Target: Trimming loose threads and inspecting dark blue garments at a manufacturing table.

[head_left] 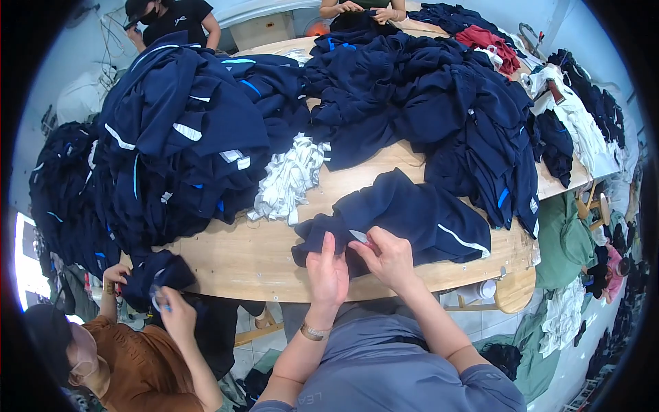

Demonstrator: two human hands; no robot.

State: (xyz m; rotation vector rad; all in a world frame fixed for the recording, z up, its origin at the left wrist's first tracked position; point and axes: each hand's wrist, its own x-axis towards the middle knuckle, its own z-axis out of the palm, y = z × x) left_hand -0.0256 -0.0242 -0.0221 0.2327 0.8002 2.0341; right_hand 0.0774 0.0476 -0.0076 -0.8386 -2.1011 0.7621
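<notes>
I am watching from afar as the right hand (388,259), mid-frame, is pinching a small pale pointed tool (358,236) between thumb and fingers. The left hand (327,276), just left of it, is holding one digit upright against a navy garment (405,209), which is lying at the frame's centre; I cannot tell whether that hand's hidden fingers are gripping. Pale lettering (312,398) is showing on the grey shirt (377,367) at the lower edge.

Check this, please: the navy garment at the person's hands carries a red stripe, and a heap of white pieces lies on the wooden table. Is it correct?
Not quite: the stripe on the navy garment is white, not red, as the head view shows. The white heap does lie on the wooden table.
</notes>
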